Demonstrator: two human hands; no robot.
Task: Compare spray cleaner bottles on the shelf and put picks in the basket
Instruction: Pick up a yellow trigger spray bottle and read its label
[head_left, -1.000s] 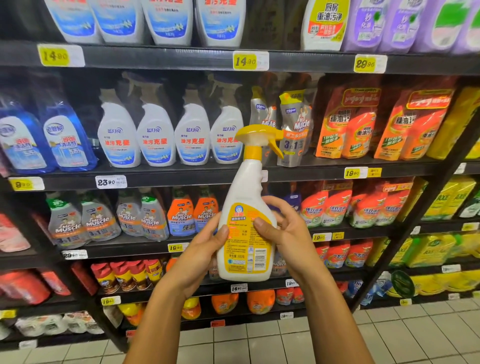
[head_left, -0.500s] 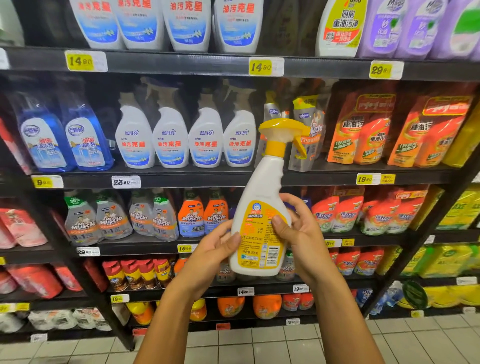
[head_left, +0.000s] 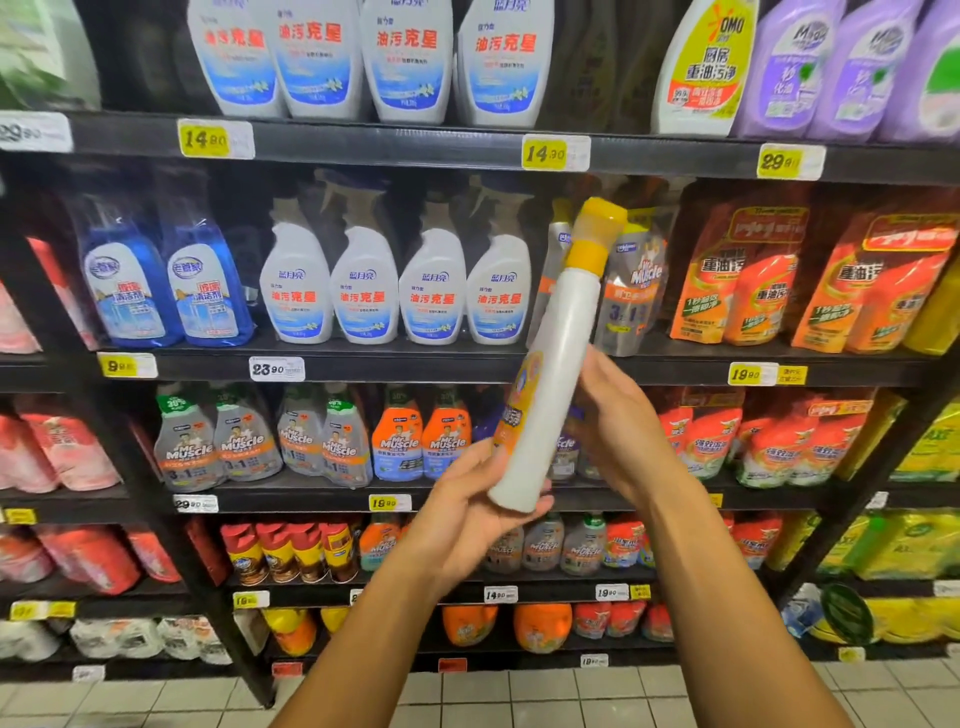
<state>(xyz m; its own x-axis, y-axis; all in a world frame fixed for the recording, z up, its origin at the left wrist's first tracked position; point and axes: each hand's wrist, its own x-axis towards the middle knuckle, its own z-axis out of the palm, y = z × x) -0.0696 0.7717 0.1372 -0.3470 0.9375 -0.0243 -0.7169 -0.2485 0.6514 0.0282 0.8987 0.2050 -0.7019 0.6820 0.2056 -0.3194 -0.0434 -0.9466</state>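
Head view: spray bottle (head_left: 550, 384) seemingly between fingers (head_left: 597, 384).

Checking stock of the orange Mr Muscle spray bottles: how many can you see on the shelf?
2. The first orange Mr Muscle bottle stands left of the second, side by side on the shelf under the white sprays. More may be hidden behind them or behind the held bottle.
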